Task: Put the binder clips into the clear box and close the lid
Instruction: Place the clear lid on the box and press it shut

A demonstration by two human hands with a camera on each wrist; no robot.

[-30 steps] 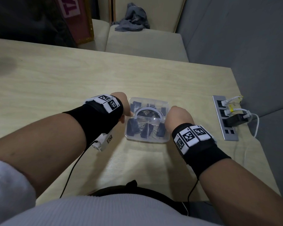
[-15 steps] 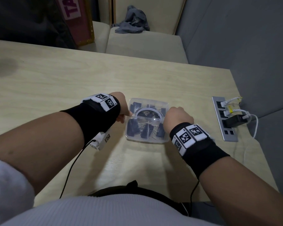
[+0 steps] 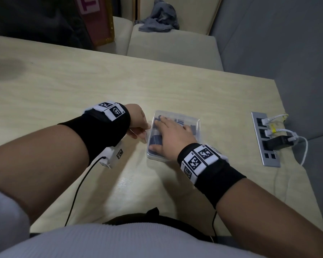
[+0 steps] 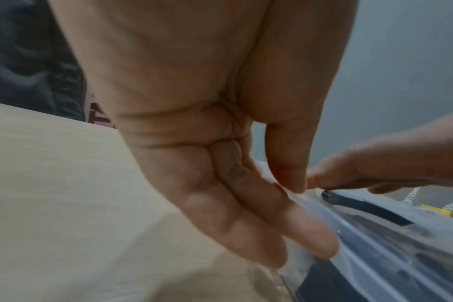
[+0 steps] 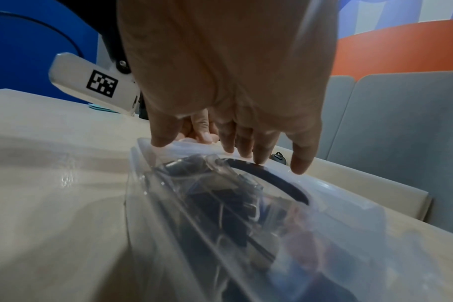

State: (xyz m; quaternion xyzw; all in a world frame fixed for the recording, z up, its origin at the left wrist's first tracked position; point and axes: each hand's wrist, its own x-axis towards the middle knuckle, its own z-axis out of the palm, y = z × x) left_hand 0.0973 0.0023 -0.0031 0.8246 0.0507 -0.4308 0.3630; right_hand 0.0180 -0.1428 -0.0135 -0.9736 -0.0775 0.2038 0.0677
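The clear box [image 3: 195, 125] lies on the light wooden table, its lid on top, with dark binder clips [image 3: 155, 140] showing through the plastic. My right hand [image 3: 172, 135] lies flat on the lid, fingers straight and pointing toward the far left corner. In the right wrist view those fingertips [image 5: 256, 157] touch the lid [image 5: 336, 204] above the clips [image 5: 220, 204]. My left hand [image 3: 140, 128] is at the box's left edge. The left wrist view shows its thumb and fingers [image 4: 285, 196] pinching the rim of the box [image 4: 375, 235].
A grey power strip [image 3: 267, 140] with white cables and a black adapter sits at the table's right edge. A black cable [image 3: 78, 189] runs from my left wrist toward my body. Beyond the table stands a cushioned seat with a grey cloth [image 3: 157, 17].
My right hand has moved from the box's right side onto the lid and now lies flat over it. The left hand has stayed at the left edge.
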